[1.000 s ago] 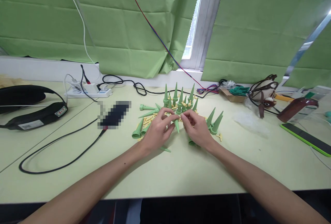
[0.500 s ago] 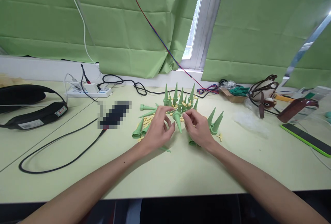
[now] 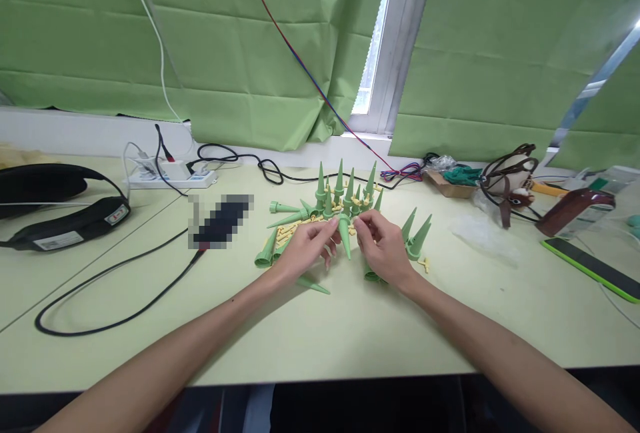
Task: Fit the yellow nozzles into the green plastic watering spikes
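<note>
Both my hands meet over a pile of green plastic cones and small yellow pegs on the pale green table (image 3: 350, 326). A green cone (image 3: 345, 232) hangs point down between them. My left hand (image 3: 305, 250) pinches its wide top from the left. My right hand (image 3: 383, 246) pinches something small at the cone's top from the right, too small to name. Several cones (image 3: 345, 190) stand upright just behind my hands. Two more upright cones (image 3: 415, 233) stand to the right, and others lie flat at the left (image 3: 273, 246) and below my left hand (image 3: 313, 284).
A black headset (image 3: 60, 210) lies at far left, a power strip (image 3: 170, 176) with cables behind it, and a blurred dark object (image 3: 220, 220) with a black cable. At right are a bag (image 3: 510, 180), a brown bottle (image 3: 575, 210) and a green-cased phone (image 3: 595, 266).
The cone has been lifted a little and now hangs clearly between my fingertips. My left hand has drawn in, its fingers closing on the cone's top. My right hand has barely moved.
</note>
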